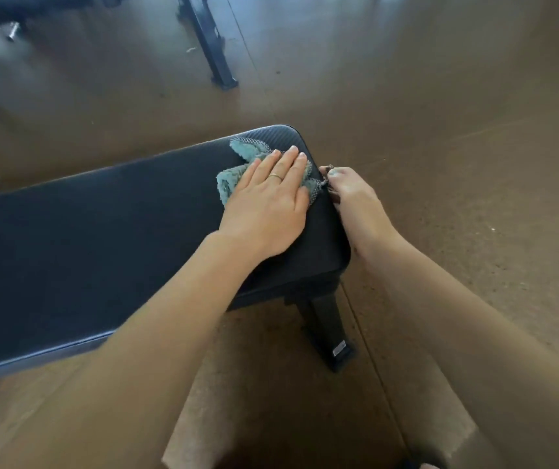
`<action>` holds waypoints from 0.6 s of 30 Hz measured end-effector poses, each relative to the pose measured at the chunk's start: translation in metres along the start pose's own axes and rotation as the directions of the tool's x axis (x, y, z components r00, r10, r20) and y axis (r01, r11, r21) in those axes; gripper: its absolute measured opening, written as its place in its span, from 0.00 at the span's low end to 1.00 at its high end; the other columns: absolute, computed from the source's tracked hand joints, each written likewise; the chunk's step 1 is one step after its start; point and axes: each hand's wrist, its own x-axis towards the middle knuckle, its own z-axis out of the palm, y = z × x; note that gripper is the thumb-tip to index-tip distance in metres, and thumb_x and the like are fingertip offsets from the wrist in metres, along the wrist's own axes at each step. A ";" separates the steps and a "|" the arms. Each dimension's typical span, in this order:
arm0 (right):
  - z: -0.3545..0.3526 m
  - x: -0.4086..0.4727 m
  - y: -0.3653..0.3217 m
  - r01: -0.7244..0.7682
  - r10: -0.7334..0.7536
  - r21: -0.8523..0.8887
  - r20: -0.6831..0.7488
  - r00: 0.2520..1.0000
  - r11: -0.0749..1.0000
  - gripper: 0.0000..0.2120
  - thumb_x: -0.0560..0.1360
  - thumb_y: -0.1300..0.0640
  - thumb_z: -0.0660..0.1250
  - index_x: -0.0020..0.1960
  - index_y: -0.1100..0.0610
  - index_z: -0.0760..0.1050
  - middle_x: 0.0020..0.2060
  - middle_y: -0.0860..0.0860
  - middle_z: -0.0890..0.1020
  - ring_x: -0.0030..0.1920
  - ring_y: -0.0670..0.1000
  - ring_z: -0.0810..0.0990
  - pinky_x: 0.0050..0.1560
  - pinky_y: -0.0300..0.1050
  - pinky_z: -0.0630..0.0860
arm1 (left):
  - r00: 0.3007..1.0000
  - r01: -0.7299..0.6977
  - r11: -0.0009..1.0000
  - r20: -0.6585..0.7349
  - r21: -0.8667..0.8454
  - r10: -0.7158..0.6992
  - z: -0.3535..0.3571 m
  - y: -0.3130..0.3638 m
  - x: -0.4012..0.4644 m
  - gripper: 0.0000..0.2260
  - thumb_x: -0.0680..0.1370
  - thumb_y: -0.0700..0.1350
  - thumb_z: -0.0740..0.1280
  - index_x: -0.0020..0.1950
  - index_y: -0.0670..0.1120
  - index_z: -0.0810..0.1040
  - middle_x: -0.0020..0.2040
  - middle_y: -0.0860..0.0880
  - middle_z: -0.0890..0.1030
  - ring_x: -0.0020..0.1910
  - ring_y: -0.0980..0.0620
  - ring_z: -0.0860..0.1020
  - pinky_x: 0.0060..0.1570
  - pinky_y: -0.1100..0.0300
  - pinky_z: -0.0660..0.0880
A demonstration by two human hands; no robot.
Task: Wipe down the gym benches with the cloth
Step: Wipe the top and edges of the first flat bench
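A black padded gym bench [102, 231] runs from the lower left to the middle of the view. A teal cloth [237, 154] with a grey stitched edge lies crumpled on its right end. My left hand [271, 201] lies flat on the cloth with straight fingers, pressing it onto the pad. My right hand [349, 194] is at the bench's right edge, its fingers curled and pinching the cloth's corner where it hangs over the side.
The bench's black leg and foot [330, 336] stand on the brown floor [440, 96] just below my right arm. Another bench's dark frame leg [210, 45] stands at the top middle, with more dark equipment [0, 8] at the top left.
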 end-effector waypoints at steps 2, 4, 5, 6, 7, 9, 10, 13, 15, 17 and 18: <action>-0.002 0.001 0.016 0.021 -0.018 0.090 -0.035 0.999 0.996 0.09 0.80 0.51 0.62 0.53 0.50 0.81 0.53 0.52 0.85 0.59 0.56 0.83 0.65 0.61 0.77 | 0.998 0.048 0.999 -0.030 0.010 -0.048 0.006 0.007 -0.003 0.25 0.86 0.53 0.45 0.84 0.52 0.49 0.84 0.54 0.47 0.82 0.55 0.45 0.80 0.55 0.38; -0.002 -0.004 0.023 -0.075 0.074 0.213 0.009 0.997 0.974 0.08 0.84 0.58 0.62 0.56 0.53 0.79 0.55 0.56 0.85 0.59 0.57 0.84 0.62 0.59 0.80 | 0.996 0.071 0.997 -0.062 -0.006 -0.071 0.009 0.015 -0.024 0.24 0.86 0.53 0.45 0.84 0.51 0.51 0.84 0.54 0.50 0.82 0.54 0.47 0.80 0.55 0.39; -0.002 -0.008 0.023 -0.119 0.112 0.272 0.038 0.993 0.955 0.08 0.84 0.59 0.61 0.59 0.55 0.78 0.56 0.57 0.85 0.58 0.57 0.84 0.60 0.57 0.81 | 0.995 0.072 0.997 -0.074 -0.011 -0.072 0.009 0.020 -0.040 0.25 0.86 0.53 0.45 0.83 0.51 0.52 0.83 0.54 0.51 0.82 0.54 0.48 0.79 0.56 0.39; -0.002 -0.012 0.021 -0.145 0.135 0.306 0.055 0.989 0.941 0.09 0.85 0.59 0.61 0.61 0.56 0.77 0.57 0.58 0.85 0.57 0.56 0.85 0.58 0.57 0.81 | 0.993 0.073 0.997 -0.091 -0.012 -0.073 0.010 0.026 -0.055 0.25 0.86 0.53 0.45 0.83 0.51 0.53 0.83 0.53 0.53 0.82 0.53 0.49 0.79 0.56 0.40; -0.003 -0.013 0.020 -0.161 0.148 0.326 0.064 0.987 0.931 0.09 0.85 0.59 0.61 0.62 0.57 0.77 0.57 0.59 0.85 0.56 0.57 0.85 0.58 0.57 0.82 | 0.991 0.079 0.997 -0.109 -0.002 -0.078 0.011 0.031 -0.068 0.26 0.85 0.54 0.44 0.83 0.51 0.54 0.83 0.53 0.54 0.82 0.53 0.50 0.79 0.57 0.40; -0.003 -0.016 0.018 -0.184 0.164 0.339 0.086 0.983 0.923 0.10 0.85 0.58 0.60 0.62 0.56 0.78 0.56 0.57 0.86 0.57 0.57 0.86 0.59 0.58 0.83 | 0.987 0.105 0.994 -0.129 0.040 -0.099 0.012 0.041 -0.086 0.26 0.85 0.54 0.43 0.83 0.50 0.55 0.83 0.53 0.55 0.82 0.53 0.51 0.79 0.56 0.41; -0.004 -0.016 0.019 -0.186 0.164 0.342 0.093 0.982 0.921 0.11 0.84 0.58 0.60 0.62 0.55 0.79 0.56 0.56 0.86 0.56 0.57 0.86 0.59 0.59 0.82 | 0.985 0.117 0.991 -0.136 0.061 -0.108 0.014 0.044 -0.090 0.26 0.85 0.54 0.43 0.83 0.50 0.55 0.83 0.53 0.55 0.82 0.53 0.52 0.80 0.56 0.42; -0.004 -0.017 0.021 -0.181 0.162 0.385 0.081 0.984 0.905 0.13 0.83 0.60 0.60 0.62 0.55 0.81 0.55 0.55 0.87 0.56 0.56 0.86 0.61 0.59 0.82 | 0.990 0.087 0.994 -0.121 0.074 -0.077 0.013 0.047 -0.076 0.26 0.85 0.53 0.43 0.83 0.49 0.55 0.83 0.52 0.55 0.82 0.52 0.51 0.80 0.54 0.44; -0.002 -0.019 0.017 -0.189 0.173 0.433 0.078 0.982 0.881 0.14 0.80 0.60 0.63 0.62 0.57 0.82 0.56 0.57 0.86 0.57 0.58 0.86 0.63 0.60 0.81 | 0.996 0.041 0.998 -0.081 0.053 -0.036 0.009 0.043 -0.048 0.24 0.86 0.52 0.44 0.83 0.49 0.54 0.83 0.52 0.53 0.82 0.51 0.50 0.80 0.55 0.43; 0.000 -0.025 0.011 -0.232 0.220 0.478 0.082 0.972 0.847 0.17 0.77 0.57 0.64 0.63 0.59 0.82 0.57 0.59 0.86 0.59 0.60 0.85 0.65 0.61 0.79 | 0.999 0.028 0.999 -0.038 0.038 -0.026 0.004 0.042 -0.020 0.24 0.87 0.51 0.46 0.83 0.50 0.53 0.84 0.52 0.51 0.82 0.52 0.48 0.81 0.54 0.42; 0.000 -0.029 0.008 -0.261 0.259 0.505 0.077 0.963 0.822 0.15 0.79 0.58 0.63 0.62 0.60 0.81 0.58 0.60 0.85 0.60 0.61 0.84 0.65 0.61 0.79 | 0.999 0.031 0.999 -0.028 0.043 -0.030 0.004 0.043 -0.010 0.24 0.87 0.51 0.46 0.83 0.49 0.53 0.84 0.52 0.51 0.82 0.52 0.48 0.81 0.53 0.42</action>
